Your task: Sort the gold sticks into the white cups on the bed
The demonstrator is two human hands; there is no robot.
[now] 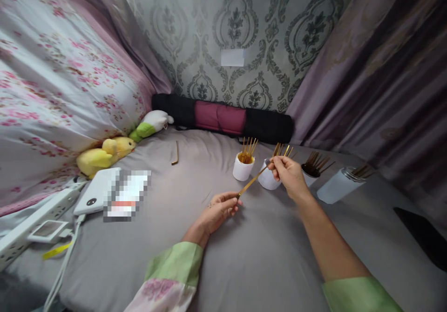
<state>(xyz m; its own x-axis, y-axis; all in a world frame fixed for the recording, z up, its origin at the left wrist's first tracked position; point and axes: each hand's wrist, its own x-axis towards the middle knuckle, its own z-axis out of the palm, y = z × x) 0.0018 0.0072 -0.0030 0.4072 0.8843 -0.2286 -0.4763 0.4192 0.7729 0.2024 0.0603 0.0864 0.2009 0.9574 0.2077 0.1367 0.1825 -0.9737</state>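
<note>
Both my hands hold one thin gold utensil (254, 178) over the grey bed sheet (244, 256). My left hand (219, 210) pinches its lower end and my right hand (289, 172) pinches its upper end, fingers closed. Just behind the right hand stand three white cups (243, 167) (268, 178) (310, 174) with gold cutlery standing up in them. A fourth white container (338, 184) lies tilted at the right with dark handles sticking out. A single gold piece (176, 153) lies alone on the sheet to the left.
A yellow plush toy (103, 155) and a green-white one (152, 122) lie by the floral bedding. A white power bank (98, 190), power strip (35, 216) and cables are at the left. A black and maroon bolster (223, 117) lines the patterned wall. Curtains hang right.
</note>
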